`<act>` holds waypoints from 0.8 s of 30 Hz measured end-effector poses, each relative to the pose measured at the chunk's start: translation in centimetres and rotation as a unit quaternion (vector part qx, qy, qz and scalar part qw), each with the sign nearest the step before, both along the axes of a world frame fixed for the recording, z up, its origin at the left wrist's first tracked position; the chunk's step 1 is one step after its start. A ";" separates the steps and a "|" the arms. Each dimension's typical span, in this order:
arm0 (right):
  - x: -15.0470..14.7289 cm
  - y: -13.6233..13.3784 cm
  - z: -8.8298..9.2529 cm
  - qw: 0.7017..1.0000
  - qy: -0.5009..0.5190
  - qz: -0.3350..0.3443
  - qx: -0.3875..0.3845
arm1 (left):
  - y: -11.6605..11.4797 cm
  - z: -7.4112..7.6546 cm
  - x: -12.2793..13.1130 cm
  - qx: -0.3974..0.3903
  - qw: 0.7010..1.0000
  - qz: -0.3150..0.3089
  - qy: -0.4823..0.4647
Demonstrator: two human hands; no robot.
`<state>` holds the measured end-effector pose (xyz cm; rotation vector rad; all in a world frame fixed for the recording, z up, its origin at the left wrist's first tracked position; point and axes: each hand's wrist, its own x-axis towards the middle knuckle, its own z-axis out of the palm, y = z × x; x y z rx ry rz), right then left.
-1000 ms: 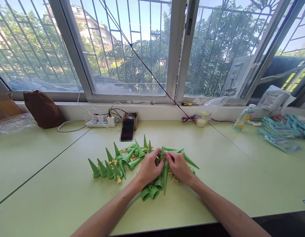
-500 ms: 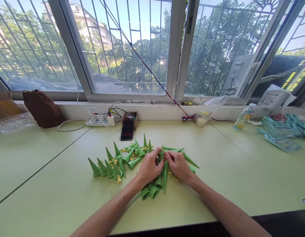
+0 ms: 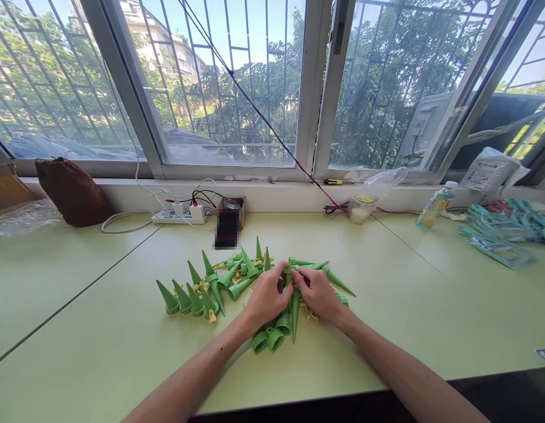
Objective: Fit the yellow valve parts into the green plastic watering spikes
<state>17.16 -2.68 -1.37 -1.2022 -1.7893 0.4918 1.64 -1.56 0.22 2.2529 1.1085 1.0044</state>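
My left hand (image 3: 268, 292) and my right hand (image 3: 316, 289) meet over the middle of the pile, fingers closed around one green plastic cone spike (image 3: 290, 271). Its collar shows between the fingertips; the rest is mostly covered. Just below the hands, another green spike (image 3: 295, 320) points toward me, beside several spikes with open round ends (image 3: 276, 339). To the left, several green cones (image 3: 170, 299) stand upright in a row. Small yellow valve-like pieces (image 3: 211, 316) lie among them, and more yellow pieces (image 3: 313, 314) lie partly under my right hand.
At the back are a white power strip (image 3: 166, 217), a small cardboard box (image 3: 237, 208), a brown pouch (image 3: 76, 194) and a plastic cup (image 3: 359, 211). On the right lie a bottle (image 3: 435, 205) and teal items in plastic bags (image 3: 497, 235). The table (image 3: 122, 352) ends in front.
The hands stay together on the same green spike, with hardly any visible movement. The whole view has shifted slightly.
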 end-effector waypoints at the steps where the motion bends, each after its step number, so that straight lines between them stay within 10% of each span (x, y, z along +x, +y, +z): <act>1: 0.0 0.0 0.0 1.000 0.000 0.000 0.000 | 0.0 0.0 0.0 0.000 1.000 0.000 0.000; 24: 0.0 0.1 -0.2 1.000 0.024 0.000 0.001 | -0.2 0.3 -0.2 0.018 1.000 0.001 -0.015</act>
